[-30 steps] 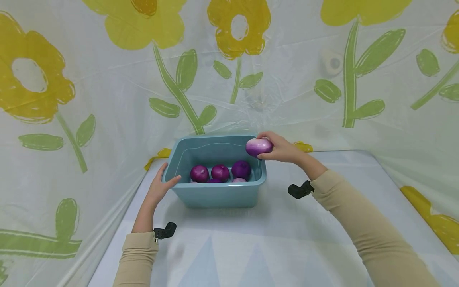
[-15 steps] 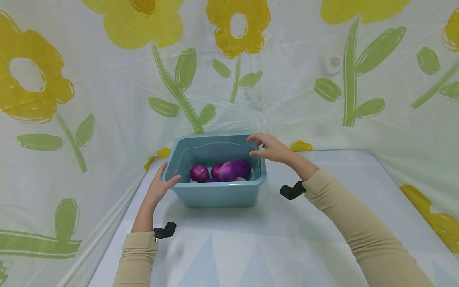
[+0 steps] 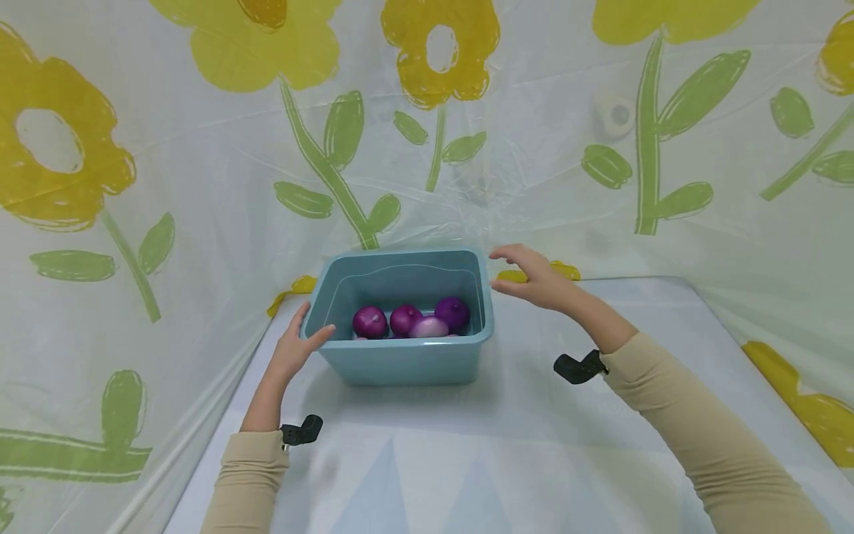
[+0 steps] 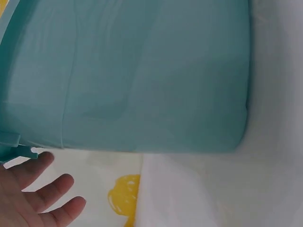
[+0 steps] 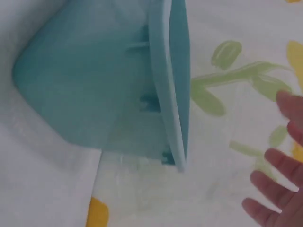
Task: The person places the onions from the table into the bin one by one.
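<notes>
A blue-green plastic bin [image 3: 400,363] stands on the table, holding several red onions. In the head view, three darker ones show: a left onion [image 3: 370,322], a middle onion [image 3: 405,319] and a right onion [image 3: 452,314]. A paler onion [image 3: 429,327] lies in front of them; others are mostly hidden by the front wall. My left hand [image 3: 291,352] rests at the bin's left rim, thumb near the front corner; its fingers [image 4: 54,191] are spread below the rim in the left wrist view. Just right of the bin, my right hand [image 3: 537,282] holds nothing, fingers apart.
The bin sits near the back of a white table [image 3: 534,445] with pale blue triangles. Behind and beside it hangs a curtain [image 3: 534,178] printed with yellow flowers. Each wrist carries a small black camera, such as the right camera [image 3: 579,368].
The right hand held the pale onion over the bin's right side, then let it go. The onion dropped among the others, and the hand moved right, outside the rim. The left hand stayed put.
</notes>
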Demonstrator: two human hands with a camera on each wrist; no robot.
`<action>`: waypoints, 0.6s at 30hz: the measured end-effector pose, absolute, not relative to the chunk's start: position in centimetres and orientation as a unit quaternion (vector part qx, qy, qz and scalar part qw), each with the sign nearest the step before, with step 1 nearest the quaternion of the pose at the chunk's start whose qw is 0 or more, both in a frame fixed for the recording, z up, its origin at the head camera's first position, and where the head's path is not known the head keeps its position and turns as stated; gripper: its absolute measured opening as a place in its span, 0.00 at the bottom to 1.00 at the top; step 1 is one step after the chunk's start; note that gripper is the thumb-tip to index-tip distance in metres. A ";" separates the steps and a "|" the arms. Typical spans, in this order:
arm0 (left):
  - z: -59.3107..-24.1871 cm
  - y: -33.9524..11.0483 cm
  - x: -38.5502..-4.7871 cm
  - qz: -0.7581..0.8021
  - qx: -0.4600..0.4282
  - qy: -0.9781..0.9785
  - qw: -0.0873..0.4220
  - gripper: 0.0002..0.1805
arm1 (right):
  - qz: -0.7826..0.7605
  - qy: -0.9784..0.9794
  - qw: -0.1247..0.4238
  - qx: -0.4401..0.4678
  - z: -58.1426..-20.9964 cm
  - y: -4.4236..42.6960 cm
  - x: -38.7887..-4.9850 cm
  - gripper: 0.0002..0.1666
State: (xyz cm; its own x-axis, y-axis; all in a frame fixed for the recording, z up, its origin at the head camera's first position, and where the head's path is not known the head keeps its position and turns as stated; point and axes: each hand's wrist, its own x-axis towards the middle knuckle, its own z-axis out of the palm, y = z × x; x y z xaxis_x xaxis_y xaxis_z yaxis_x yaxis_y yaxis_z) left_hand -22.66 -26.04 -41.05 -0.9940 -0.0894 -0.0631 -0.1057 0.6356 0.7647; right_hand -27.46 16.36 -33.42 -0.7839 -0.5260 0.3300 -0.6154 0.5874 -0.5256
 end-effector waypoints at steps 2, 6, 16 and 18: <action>-40.9 -26.4 -22.6 0.408 -0.037 0.912 0.005 0.51 | 0.287 -0.903 0.090 0.307 -33.6 17.5 -26.9 0.31; -40.5 -27.4 -22.1 0.367 0.006 0.930 -0.018 0.51 | 0.218 -0.924 0.141 0.282 -34.8 20.0 -25.7 0.34; -40.5 -28.9 -18.7 0.216 0.051 0.972 -0.075 0.57 | 0.143 -0.941 0.208 0.224 -38.6 25.5 -22.6 0.38; -41.0 -29.0 -18.0 0.182 0.058 0.978 -0.090 0.57 | 0.122 -0.938 0.231 0.227 -39.7 26.4 -22.3 0.39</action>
